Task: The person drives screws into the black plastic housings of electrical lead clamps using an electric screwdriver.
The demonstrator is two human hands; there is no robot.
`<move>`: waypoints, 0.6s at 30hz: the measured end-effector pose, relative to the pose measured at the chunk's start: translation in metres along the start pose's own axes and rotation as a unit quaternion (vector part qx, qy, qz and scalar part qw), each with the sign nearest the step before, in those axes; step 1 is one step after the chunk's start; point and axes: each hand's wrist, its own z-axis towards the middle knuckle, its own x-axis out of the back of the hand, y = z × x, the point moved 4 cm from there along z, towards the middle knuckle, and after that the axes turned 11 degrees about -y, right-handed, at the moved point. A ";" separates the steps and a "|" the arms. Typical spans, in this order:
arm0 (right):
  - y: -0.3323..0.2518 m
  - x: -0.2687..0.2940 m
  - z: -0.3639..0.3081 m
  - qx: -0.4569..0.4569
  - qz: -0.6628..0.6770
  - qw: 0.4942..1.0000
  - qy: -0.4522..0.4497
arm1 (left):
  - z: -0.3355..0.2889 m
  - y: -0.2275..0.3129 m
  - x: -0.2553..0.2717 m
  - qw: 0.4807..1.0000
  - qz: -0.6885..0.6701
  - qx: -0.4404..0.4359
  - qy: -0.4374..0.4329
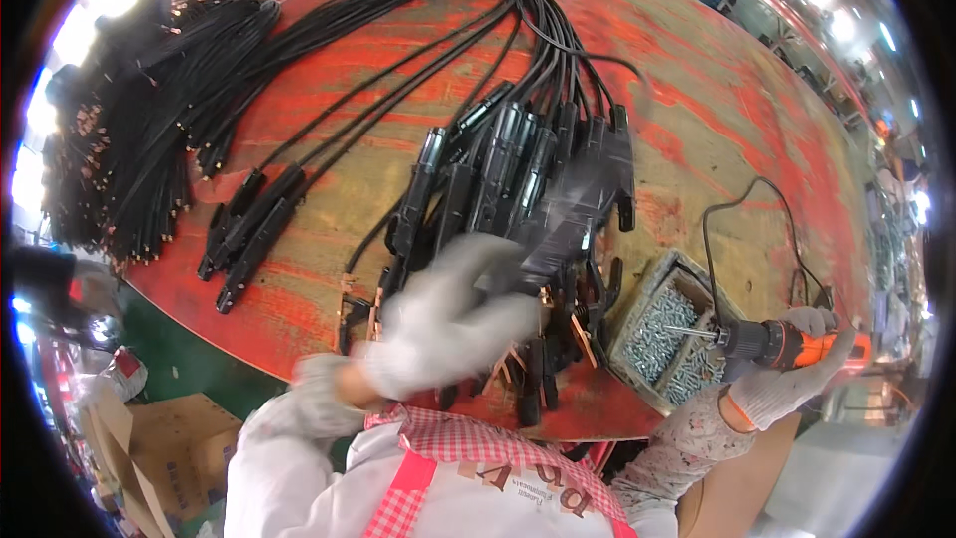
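Head view: left hand (pixel 453 314), gloved and motion-blurred, reaches forward over the pile of black clamp holders (pixel 518 199); it touches their near ends, but the blur hides how far the fingers are curled. Right hand (pixel 797 374), gloved, fingers wrapped round an orange electric screwdriver (pixel 787 344), bit pointing left over a tray of screws (pixel 662 334). Clamps lie mid-bench, cables fanning away. Worn red bench top (pixel 717 110); bundle of black cables (pixel 129 130) far left; cardboard box (pixel 164 448) on the floor.

Left hand (pixel 453 314) on clamps (pixel 518 189); right hand (pixel 797 374) grips screwdriver (pixel 772 342).
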 end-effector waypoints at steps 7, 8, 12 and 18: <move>0.016 0.023 0.015 0.024 -0.083 0.996 -0.038 | -0.147 -0.055 0.192 0.696 0.511 0.324 0.387; 0.018 0.022 0.011 0.027 -0.087 0.995 -0.036 | -0.147 -0.056 0.190 0.651 0.587 0.296 0.379; 0.012 -0.010 -0.006 0.040 -0.212 0.976 0.014 | -0.075 -0.031 0.147 0.798 0.496 0.064 0.335; 0.002 -0.056 -0.029 -0.029 -0.153 0.987 -0.026 | 0.020 -0.039 0.089 0.898 0.366 0.245 0.022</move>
